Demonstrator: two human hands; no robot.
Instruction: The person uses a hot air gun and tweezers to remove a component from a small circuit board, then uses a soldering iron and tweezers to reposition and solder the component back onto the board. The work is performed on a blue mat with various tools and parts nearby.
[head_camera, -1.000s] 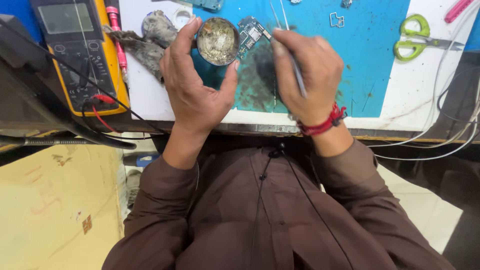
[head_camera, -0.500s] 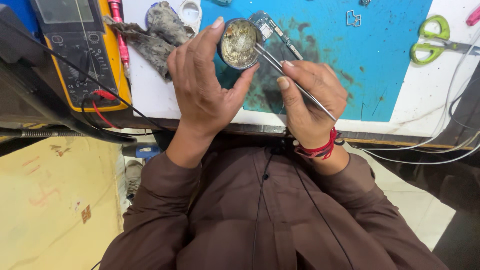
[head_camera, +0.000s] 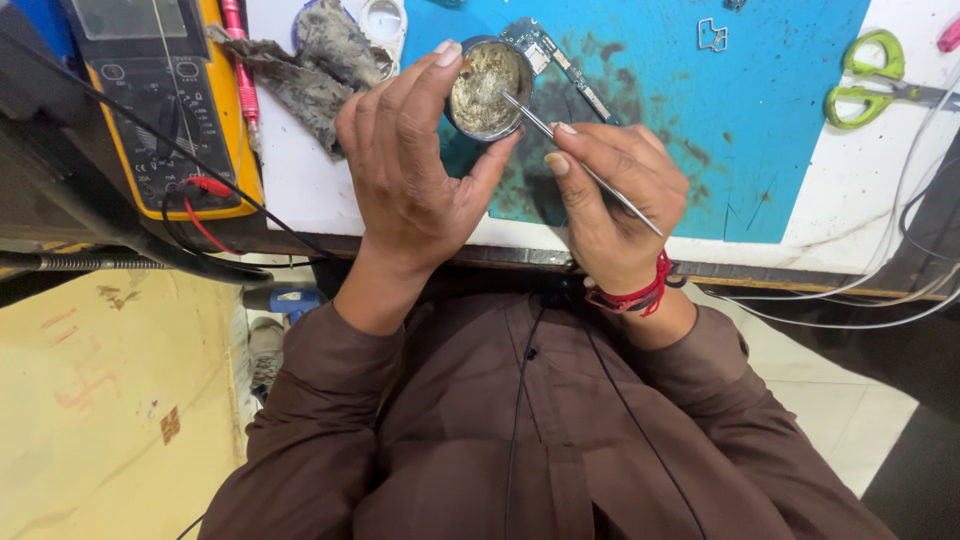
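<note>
My left hand (head_camera: 415, 165) holds a small round metal tin (head_camera: 487, 88) of yellowish paste, tilted towards me above the blue work mat (head_camera: 760, 130). My right hand (head_camera: 610, 205) grips thin metal tweezers (head_camera: 580, 165) like a pen. Their tip rests inside the tin, in the paste. A small green circuit board (head_camera: 555, 55) lies on the mat just behind the tin, partly hidden by it.
A yellow multimeter (head_camera: 160, 100) with red and black leads lies at the left. A dirty grey rag (head_camera: 315, 65) and a white round lid (head_camera: 385, 22) sit beside it. Green scissors (head_camera: 880, 80) and white cables (head_camera: 900, 270) are at the right.
My hands have come closer to the camera with the tin. The tweezers' tip moved from beside the tin's rim into the paste.
</note>
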